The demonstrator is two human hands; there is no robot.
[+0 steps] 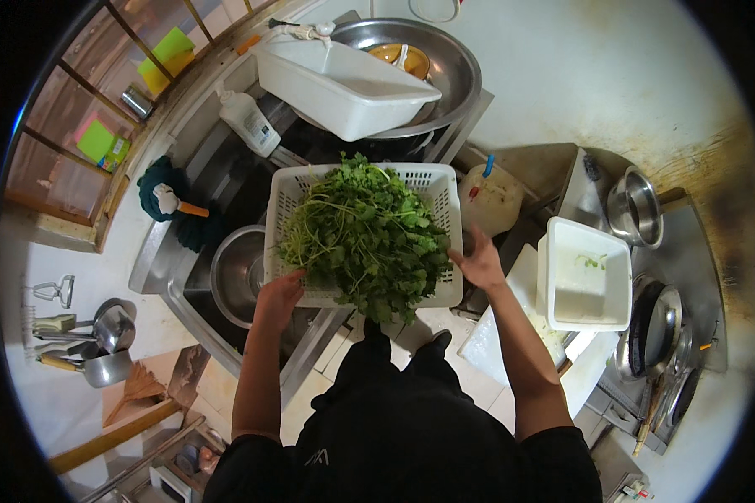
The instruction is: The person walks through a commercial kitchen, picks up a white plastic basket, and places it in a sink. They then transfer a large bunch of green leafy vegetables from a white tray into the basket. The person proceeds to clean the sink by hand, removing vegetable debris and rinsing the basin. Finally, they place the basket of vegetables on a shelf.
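Observation:
A white plastic basket [447, 188] with slotted walls is in front of me, heaped with leafy green herbs [377, 232] that look like cilantro. Some leaves hang over its near rim. My left hand [282, 297] is on the basket's near left corner, its fingers curled at the rim; the grip underneath is hidden. At the right wall is my right hand [480, 263], fingers spread beside the rim, with nothing visible held in it. Whether it touches the basket is unclear.
Behind the basket, a white tub [377, 104] rests over a large steel basin [465, 75] near a tap. A steel bowl [226, 276] lies in the sink at left. Rightward are a white bin [588, 308], a cleaver [579, 346] and pans [657, 327].

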